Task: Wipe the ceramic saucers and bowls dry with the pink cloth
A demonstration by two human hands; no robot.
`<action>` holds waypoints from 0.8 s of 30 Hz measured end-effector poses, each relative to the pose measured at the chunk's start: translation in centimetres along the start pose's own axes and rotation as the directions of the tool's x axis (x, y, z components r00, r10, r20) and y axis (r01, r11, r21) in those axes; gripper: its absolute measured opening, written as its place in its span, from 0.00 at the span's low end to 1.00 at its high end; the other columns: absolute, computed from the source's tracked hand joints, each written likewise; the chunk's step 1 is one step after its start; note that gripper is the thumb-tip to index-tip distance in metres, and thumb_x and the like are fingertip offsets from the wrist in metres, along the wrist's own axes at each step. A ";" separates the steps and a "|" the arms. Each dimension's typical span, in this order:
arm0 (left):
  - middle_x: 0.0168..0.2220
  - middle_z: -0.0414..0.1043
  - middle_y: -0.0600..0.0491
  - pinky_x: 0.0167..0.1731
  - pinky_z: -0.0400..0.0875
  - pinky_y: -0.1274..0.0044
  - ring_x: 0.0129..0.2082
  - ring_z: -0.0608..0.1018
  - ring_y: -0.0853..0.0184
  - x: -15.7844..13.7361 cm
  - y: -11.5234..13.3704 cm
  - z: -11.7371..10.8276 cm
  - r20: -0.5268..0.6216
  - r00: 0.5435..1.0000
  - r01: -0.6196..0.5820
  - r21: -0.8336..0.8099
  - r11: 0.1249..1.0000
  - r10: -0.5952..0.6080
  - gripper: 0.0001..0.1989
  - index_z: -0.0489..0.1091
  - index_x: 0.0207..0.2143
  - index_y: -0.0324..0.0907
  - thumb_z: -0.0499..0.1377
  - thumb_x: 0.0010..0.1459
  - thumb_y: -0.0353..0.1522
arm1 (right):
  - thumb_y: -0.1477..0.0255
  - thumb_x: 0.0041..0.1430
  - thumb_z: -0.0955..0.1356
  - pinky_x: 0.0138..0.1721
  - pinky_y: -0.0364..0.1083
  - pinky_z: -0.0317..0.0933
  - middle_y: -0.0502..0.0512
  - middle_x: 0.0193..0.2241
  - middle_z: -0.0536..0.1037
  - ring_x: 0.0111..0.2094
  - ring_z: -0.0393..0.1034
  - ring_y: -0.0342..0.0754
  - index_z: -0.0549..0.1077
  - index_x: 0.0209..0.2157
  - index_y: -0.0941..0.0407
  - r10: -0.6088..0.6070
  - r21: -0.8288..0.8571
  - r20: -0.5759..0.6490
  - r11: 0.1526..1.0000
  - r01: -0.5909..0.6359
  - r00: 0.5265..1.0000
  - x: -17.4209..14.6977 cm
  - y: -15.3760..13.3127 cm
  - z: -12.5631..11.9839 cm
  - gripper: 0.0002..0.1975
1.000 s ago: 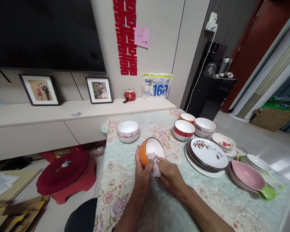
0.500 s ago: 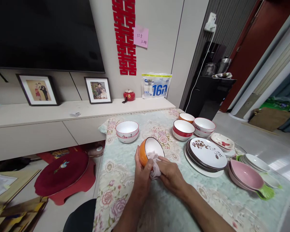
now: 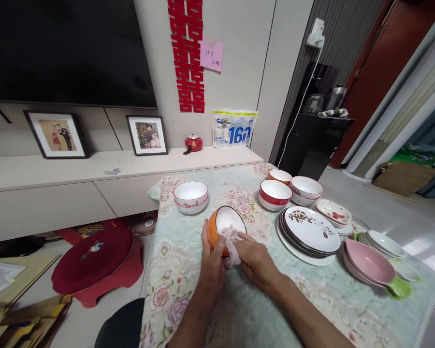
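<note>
An orange bowl [image 3: 213, 228] with a white inside and dark rim is tilted toward me above the table. My left hand [image 3: 213, 258] is closed around its left and lower side, thumb near the rim. A pale pinkish cloth [image 3: 233, 256] hangs over the bowl's near rim and reaches inside. Gripping this cloth, my right hand [image 3: 255, 256] presses it at the bowl's right edge; its fingertips are partly hidden. Behind the bowl, to the left, stand stacked white bowls [image 3: 191, 195] with red rims.
Along the right are red-and-white bowls [image 3: 275, 195], a stack of plates [image 3: 311, 232], pink leaf-shaped dishes [image 3: 369, 263] and small white dishes [image 3: 386, 243]. A flowered tablecloth [image 3: 181, 285] covers the table. A red stool [image 3: 105, 275] stands left; a white cabinet [image 3: 137, 166] runs behind.
The cloth has shifted slightly and bunches differently over the bowl's near rim. My left thumb has moved a little up. The bowl stays almost in place.
</note>
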State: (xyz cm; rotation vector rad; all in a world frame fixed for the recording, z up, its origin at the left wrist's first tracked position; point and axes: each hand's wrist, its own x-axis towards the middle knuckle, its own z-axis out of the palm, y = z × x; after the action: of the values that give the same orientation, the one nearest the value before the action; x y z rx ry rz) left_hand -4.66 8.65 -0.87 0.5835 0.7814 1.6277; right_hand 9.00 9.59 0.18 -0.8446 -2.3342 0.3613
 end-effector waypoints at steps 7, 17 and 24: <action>0.58 0.70 0.45 0.54 0.69 0.68 0.58 0.72 0.56 0.0 0.0 0.1 -0.021 1.000 0.008 -0.019 1.000 -0.008 0.36 0.56 0.64 0.46 0.63 0.55 0.41 | 0.80 0.61 0.61 0.61 0.55 0.53 0.52 0.40 0.80 0.44 0.73 0.47 0.73 0.41 0.52 -0.003 0.036 0.100 0.999 0.000 0.995 0.1 -0.2 -0.3 0.14; 0.63 0.64 0.45 0.57 0.66 0.67 0.59 0.70 0.55 -0.2 -0.2 0.2 0.015 1.000 0.021 -0.017 1.000 -0.021 0.45 0.48 0.68 0.51 0.66 0.52 0.40 | 0.78 0.65 0.60 0.54 0.49 0.62 0.50 0.33 0.79 0.37 0.73 0.46 0.74 0.37 0.52 0.033 0.100 -0.050 0.995 -0.027 0.998 0.0 -0.8 0.1 0.12; 0.61 0.67 0.45 0.54 0.69 0.66 0.60 0.70 0.53 -0.1 0.2 0.1 0.019 1.000 0.024 0.004 1.000 -0.024 0.36 0.57 0.64 0.48 0.64 0.55 0.41 | 0.81 0.61 0.62 0.66 0.63 0.35 0.50 0.46 0.79 0.50 0.72 0.49 0.72 0.46 0.50 0.027 -0.014 0.147 1.000 -0.025 0.989 -0.1 0.9 -1.0 0.17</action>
State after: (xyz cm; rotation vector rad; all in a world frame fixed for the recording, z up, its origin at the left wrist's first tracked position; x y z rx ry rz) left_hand -4.73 8.58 -0.70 0.5891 0.7744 1.5967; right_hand 10.10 10.28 0.51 -0.8817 -2.4653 0.4344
